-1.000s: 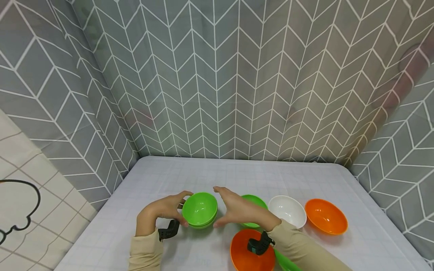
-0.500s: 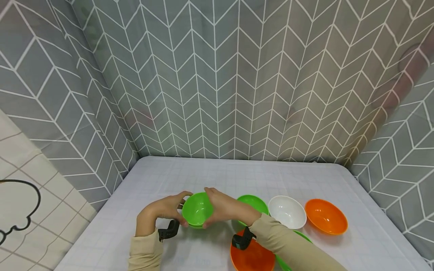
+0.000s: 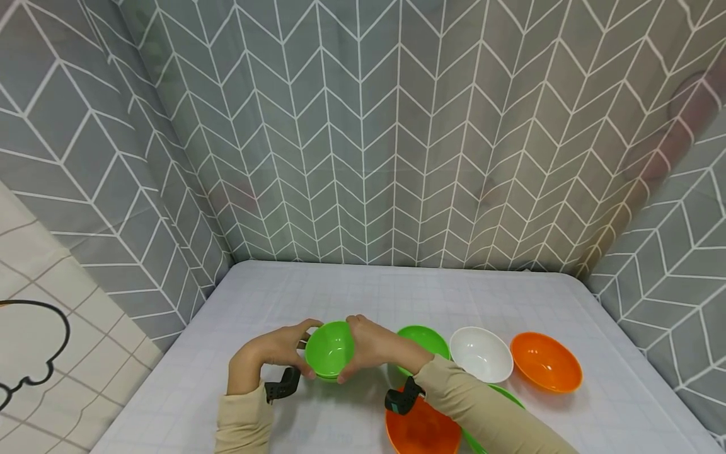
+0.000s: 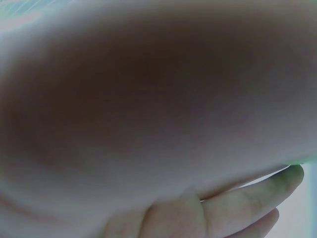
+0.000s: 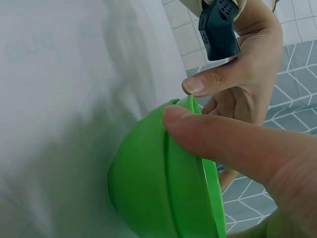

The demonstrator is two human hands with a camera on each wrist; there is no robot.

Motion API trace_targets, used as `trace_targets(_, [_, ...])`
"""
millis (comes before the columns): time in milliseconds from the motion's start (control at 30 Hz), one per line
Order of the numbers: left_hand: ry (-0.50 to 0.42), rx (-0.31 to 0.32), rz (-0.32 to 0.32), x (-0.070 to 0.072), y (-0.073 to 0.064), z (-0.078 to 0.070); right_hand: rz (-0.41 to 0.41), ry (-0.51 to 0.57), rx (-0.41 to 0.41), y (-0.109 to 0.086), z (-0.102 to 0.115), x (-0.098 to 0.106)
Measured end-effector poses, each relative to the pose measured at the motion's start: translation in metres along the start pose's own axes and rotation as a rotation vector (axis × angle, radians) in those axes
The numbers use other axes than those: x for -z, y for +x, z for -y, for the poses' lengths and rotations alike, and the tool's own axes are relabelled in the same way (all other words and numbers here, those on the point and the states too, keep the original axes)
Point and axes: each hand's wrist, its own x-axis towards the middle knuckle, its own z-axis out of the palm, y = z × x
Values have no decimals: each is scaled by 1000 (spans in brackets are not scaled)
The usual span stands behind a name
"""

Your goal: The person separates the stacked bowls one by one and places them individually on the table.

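Two nested green bowls, an upper bowl [image 3: 328,350] and a lower bowl [image 5: 138,173], stand on the white table. My left hand [image 3: 272,348] curves round their left side, thumb at the rim in front and fingers behind. From the right, my right hand [image 3: 371,343] grips the stack, its thumb [image 5: 198,131] pressed on the outer wall just below the rim. In the right wrist view a narrow seam shows between the bowls. My own palm fills most of the left wrist view, where a fingertip [image 4: 294,173] meets a sliver of green.
Right of the stack stand another green bowl [image 3: 424,340], a white bowl [image 3: 481,354] and an orange bowl [image 3: 546,362]. An orange bowl [image 3: 422,429] lies nearer, partly under my right forearm, beside a mostly hidden green item [image 3: 505,394]. Patterned curtains [image 3: 363,157] surround the table [image 3: 295,290].
My right hand has moved left from beside the green bowls and now grips their right side. My left hand and the stack stay in place.
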Motion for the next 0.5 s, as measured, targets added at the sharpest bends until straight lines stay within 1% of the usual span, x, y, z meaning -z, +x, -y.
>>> trace_targets(167, [0, -5, -2, 0, 0, 0, -1, 2, -3, 1, 0, 0])
trace_targets(367, [2, 7, 0, 0, 0, 0, -9, 21, 15, 2, -3, 0])
trace_targets(500, [1, 4, 3, 0, -1, -1, -16, 26, 17, 2, -5, 0])
